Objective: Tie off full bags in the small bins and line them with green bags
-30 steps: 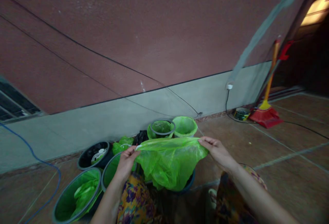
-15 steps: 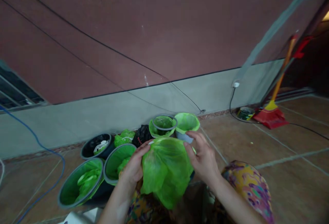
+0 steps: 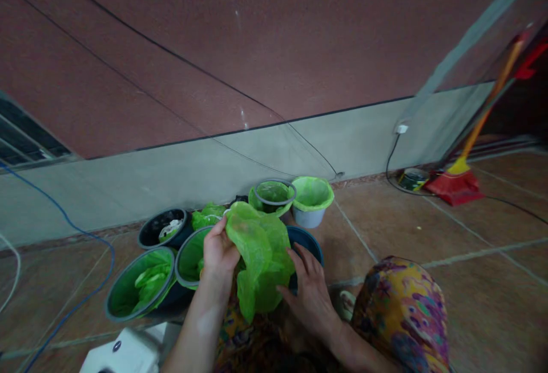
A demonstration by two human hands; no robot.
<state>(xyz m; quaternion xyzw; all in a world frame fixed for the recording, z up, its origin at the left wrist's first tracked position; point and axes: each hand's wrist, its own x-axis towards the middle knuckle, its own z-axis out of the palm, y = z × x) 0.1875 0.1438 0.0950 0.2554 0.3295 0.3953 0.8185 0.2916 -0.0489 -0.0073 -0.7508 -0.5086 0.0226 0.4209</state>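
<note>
A thin green plastic bag (image 3: 259, 253) hangs in front of me over a dark blue bin (image 3: 309, 243). My left hand (image 3: 217, 253) is closed on the bag's upper left edge and holds it up. My right hand (image 3: 309, 293) lies lower, fingers spread against the bag's right side near the bin's rim. Round the blue bin stand several small bins on the tiled floor: a grey one with a green liner (image 3: 137, 291), another (image 3: 190, 257) beside my left hand, a black one (image 3: 161, 229) holding white scraps, and two green-lined ones (image 3: 274, 195) (image 3: 312, 200) by the wall.
A low grey wall band (image 3: 171, 179) runs behind the bins. A blue cable (image 3: 77, 247) trails over the floor at left. A red dustpan and broom (image 3: 460, 179) lean at right, next to a small tin (image 3: 411, 179). A white object (image 3: 124, 353) sits at the bottom left.
The bag was stretched wide between both hands; now it hangs bunched from my left hand. My right hand has let go of the top edge and dropped to the bag's lower right side.
</note>
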